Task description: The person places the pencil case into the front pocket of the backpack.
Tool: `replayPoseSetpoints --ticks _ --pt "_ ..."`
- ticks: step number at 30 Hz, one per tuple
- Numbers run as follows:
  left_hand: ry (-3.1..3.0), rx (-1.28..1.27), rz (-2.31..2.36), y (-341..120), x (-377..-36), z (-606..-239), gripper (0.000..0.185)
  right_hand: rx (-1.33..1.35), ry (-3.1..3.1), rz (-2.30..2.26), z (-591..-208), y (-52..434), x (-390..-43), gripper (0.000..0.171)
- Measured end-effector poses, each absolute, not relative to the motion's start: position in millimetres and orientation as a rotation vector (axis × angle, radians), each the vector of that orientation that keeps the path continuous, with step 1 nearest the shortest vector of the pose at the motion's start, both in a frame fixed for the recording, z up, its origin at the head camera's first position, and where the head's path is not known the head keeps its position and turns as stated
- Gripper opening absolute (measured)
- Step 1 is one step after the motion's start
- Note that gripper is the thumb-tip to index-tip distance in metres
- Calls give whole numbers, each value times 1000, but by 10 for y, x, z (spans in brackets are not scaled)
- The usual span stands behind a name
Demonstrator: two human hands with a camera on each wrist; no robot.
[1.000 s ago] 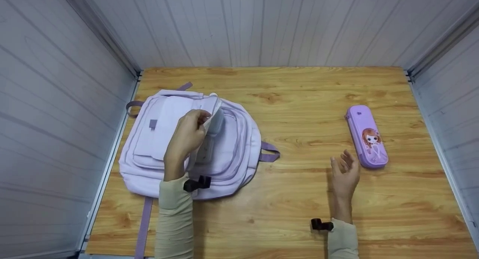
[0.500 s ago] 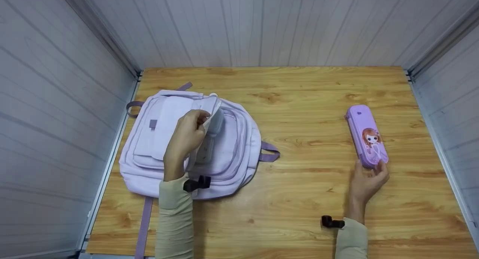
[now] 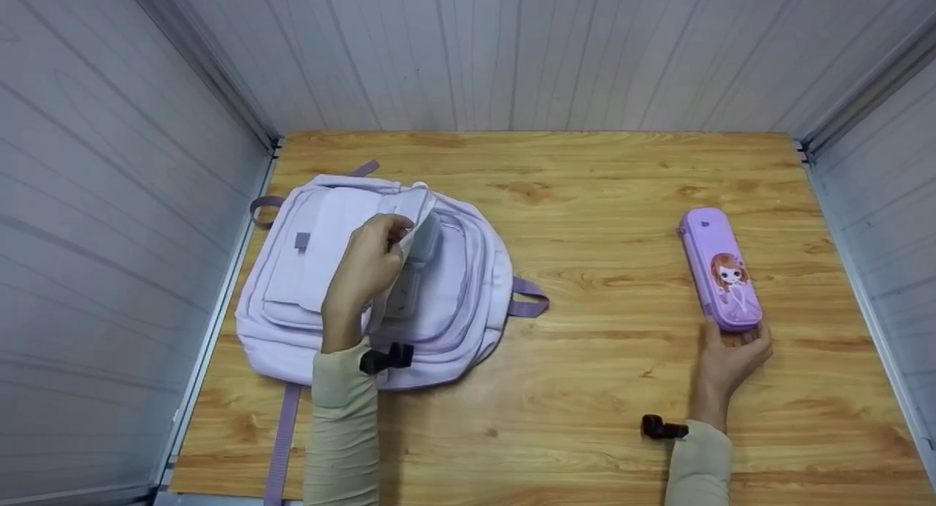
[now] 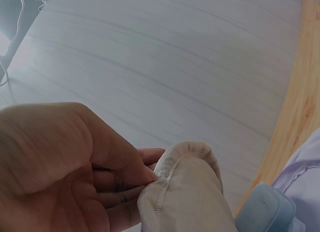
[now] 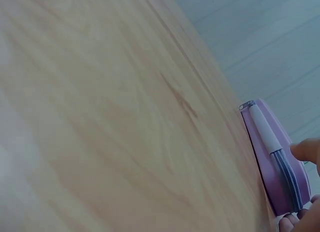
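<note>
A lilac backpack (image 3: 457, 287) lies flat on the left of the wooden table (image 3: 585, 396). My left hand (image 3: 365, 268) pinches the lifted edge of its front flap (image 3: 418, 201) and holds the pocket open. In the left wrist view the fingers (image 4: 125, 184) clamp a woven fabric edge (image 4: 182, 192). A purple pencil case (image 3: 720, 268) with a cartoon girl on it lies at the right. My right hand (image 3: 733, 354) grips its near end, thumb on the left side and fingers on the right. The right wrist view shows the pencil case (image 5: 272, 152) side-on with a fingertip (image 5: 306, 151) on it.
White panelled walls close in the table on the left, back and right. A purple strap (image 3: 279, 440) of the backpack hangs over the front edge. Bare wood lies between the backpack and the pencil case.
My right hand has moved right from the bare table to the pencil case's near end and closed its fingers round it. The left hand has kept its hold on the flap.
</note>
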State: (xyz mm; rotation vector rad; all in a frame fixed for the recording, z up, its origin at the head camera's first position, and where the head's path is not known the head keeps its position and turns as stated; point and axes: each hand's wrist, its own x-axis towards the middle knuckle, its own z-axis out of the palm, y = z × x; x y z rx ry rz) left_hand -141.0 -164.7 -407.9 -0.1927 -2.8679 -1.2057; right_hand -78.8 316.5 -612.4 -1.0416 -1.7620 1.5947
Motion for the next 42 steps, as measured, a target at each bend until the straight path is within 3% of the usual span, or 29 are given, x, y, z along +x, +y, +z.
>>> replayPoseSetpoints --ticks 19,26,42 --pt "-2909 -178 -1192 -1641 -1400 -4066 35 -1001 -1729 1779 -6125 3315 -889 89" --pt "-2901 -178 -1205 -1639 -1400 -4067 35 -1073 -1834 1687 -6160 3327 -907 85" --pt "-2890 -193 -1200 -1643 -1398 -4079 35 -954 -1594 1885 -6129 3269 -863 81"
